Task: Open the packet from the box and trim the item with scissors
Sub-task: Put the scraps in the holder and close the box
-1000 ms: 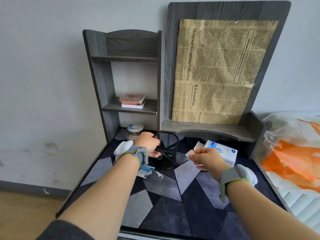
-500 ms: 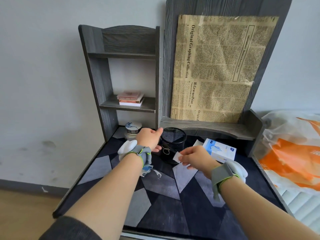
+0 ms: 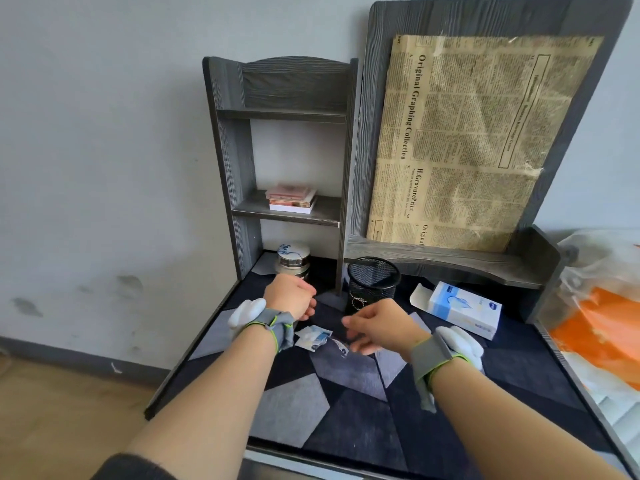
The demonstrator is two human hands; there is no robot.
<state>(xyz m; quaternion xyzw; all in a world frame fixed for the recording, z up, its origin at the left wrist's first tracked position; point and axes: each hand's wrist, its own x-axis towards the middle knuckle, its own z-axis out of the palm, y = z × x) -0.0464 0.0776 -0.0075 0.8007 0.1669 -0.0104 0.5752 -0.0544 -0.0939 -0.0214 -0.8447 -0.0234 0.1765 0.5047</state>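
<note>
Both hands have pulled back from the cup [image 3: 372, 285]. Left hand [image 3: 290, 296] curled, right hand [image 3: 379, 329] loosely apart, contents unclear. Packet [image 3: 313, 337] between wrists; box [image 3: 462, 310] at two o'clock. Scraps could slide off.

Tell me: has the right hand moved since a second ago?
Yes. The right hand has shifted left, away from the blue box, and now sits in front of the mesh pen cup.

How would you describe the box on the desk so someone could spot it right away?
On the dark patterned desk mat, look right of the black mesh pen cup, under the curved shelf. The box lies flat there, end flap open; it is the only light blue and white carton.
</note>
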